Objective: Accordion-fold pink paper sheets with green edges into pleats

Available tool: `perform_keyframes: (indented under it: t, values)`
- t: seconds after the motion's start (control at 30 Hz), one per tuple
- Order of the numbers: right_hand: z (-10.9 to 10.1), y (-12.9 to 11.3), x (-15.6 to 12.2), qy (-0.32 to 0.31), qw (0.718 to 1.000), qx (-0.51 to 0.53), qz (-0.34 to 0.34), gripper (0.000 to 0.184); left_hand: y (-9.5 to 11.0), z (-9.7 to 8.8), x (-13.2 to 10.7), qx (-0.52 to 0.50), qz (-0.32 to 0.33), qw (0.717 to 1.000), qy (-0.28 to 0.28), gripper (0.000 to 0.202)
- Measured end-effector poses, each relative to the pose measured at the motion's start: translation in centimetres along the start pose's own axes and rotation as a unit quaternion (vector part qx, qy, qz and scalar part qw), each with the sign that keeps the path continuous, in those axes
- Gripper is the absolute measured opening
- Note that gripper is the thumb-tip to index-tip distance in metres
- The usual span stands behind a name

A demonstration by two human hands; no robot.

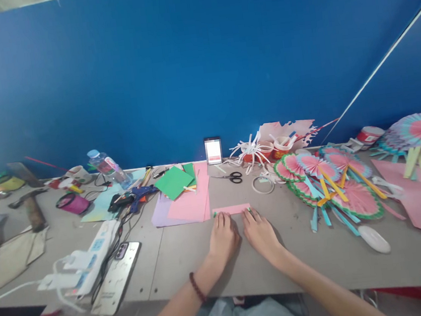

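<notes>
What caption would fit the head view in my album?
Left hand and right hand touch a pink paper strip between coloured paper sheets and pleated paper fans, scissors beyond.

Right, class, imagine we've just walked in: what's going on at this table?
A person has both hands on a narrow pink strip lying on the table: the left hand is at its left end, the right hand at its right. Beyond the strip lie scissors, which neither hand is touching. Sheets of coloured paper lie to the left, and folded paper fans are heaped to the right.
</notes>
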State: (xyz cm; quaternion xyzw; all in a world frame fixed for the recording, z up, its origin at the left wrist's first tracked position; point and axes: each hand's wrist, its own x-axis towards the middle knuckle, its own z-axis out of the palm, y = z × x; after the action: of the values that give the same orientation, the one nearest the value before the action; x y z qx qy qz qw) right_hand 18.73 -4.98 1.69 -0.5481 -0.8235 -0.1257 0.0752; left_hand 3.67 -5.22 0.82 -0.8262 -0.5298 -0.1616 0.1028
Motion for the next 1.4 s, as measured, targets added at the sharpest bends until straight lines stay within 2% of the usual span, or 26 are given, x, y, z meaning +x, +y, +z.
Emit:
perform_keyframes:
  t: [0.13,0.37,0.8,1.13,1.27,1.4]
  values:
    - [0.0,0.0,0.0,-0.021,1.000,0.011,0.001,0.045,-0.1,-0.3,-0.3,-0.029,-0.004,1.000,0.006,0.057]
    - [0.1,-0.2,-0.1,-0.003,1.000,0.020,0.013,0.044,0.2,-0.9,-0.8,-0.041,-0.034,0.999,-0.002,0.055]
    - [-0.3,-0.4,0.1,-0.028,0.999,0.018,0.013,0.046,1.0,-1.8,-0.8,0.003,-0.078,0.997,-0.020,0.051]
    - [-0.6,-0.4,0.1,-0.041,0.999,0.010,0.011,0.046,1.0,-2.0,-0.5,0.003,-0.082,0.996,-0.025,0.051]
    - [-0.9,-0.2,0.1,-0.034,0.999,0.014,0.011,0.045,0.5,-2.0,-0.3,0.020,-0.069,0.997,-0.037,0.042]
    - [-1.2,0.4,0.6,-0.040,0.999,0.026,-0.007,0.042,-1.1,-1.6,0.5,0.008,-0.029,0.998,-0.047,0.032]
